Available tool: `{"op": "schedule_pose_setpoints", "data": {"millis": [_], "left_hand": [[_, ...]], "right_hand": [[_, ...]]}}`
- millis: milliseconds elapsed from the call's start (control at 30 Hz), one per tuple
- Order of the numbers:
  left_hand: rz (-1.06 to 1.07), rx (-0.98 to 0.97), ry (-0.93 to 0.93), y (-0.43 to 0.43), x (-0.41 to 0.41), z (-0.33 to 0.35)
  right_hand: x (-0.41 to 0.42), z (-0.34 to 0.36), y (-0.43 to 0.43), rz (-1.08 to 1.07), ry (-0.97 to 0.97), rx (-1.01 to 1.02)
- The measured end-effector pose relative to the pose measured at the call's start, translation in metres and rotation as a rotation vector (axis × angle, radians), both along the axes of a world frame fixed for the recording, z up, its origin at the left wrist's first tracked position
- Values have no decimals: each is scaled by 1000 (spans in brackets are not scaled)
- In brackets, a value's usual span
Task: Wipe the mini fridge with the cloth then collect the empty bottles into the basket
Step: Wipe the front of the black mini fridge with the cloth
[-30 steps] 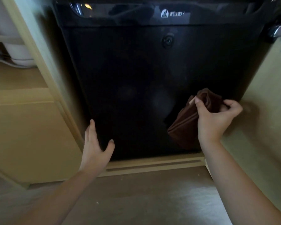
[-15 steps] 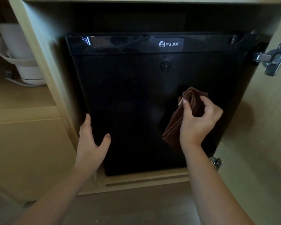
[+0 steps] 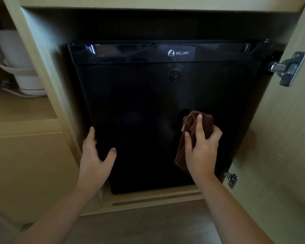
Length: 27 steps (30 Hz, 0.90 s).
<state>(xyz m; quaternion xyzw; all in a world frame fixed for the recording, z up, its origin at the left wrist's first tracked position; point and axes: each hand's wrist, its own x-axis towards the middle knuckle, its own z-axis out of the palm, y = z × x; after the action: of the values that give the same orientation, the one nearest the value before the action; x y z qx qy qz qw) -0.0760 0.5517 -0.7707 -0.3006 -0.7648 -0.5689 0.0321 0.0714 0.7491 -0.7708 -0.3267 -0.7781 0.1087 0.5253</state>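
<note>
The black mini fridge (image 3: pixel 148 103) sits inside a wooden cabinet (image 3: pixel 280 129) whose door stands open at the right on a metal hinge (image 3: pixel 287 67). The right hand (image 3: pixel 203 152) grips the bunched brown cloth (image 3: pixel 189 127), fingers curled round it, against the lower right of the fridge door. The left hand (image 3: pixel 93 159) rests at the door's lower left edge, fingers straight and thumb spread wide.

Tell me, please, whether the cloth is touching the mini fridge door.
Cannot tell. In the head view the right hand grips the cloth in front of the mini fridge door, but neither contact nor gap shows plainly.
</note>
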Motion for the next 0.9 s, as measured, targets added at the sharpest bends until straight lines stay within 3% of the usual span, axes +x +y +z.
{"op": "schedule_pose_setpoints", "data": {"millis": [133, 300, 400, 600, 667, 800, 900], "left_hand": [[-20, -3, -12, -2, -1, 2], [-74, -1, 5, -7, -6, 14], [-69, 22, 63, -6, -14, 27], [-37, 9, 115, 1, -13, 36], [-6, 20, 115, 8, -8, 37], [52, 48, 102, 18, 0, 40], [72, 39, 103, 19, 1, 41]], "right_hand": [[-2, 17, 5, 124, 313, -129], [-12, 63, 14, 33, 625, -163], [-32, 75, -5, 20, 622, -163], [-61, 56, -52, 112, 302, 66], [-58, 52, -46, 170, 274, 105], [-36, 40, -19, 270, 432, -60], [-8, 33, 14, 124, 559, -237]]}}
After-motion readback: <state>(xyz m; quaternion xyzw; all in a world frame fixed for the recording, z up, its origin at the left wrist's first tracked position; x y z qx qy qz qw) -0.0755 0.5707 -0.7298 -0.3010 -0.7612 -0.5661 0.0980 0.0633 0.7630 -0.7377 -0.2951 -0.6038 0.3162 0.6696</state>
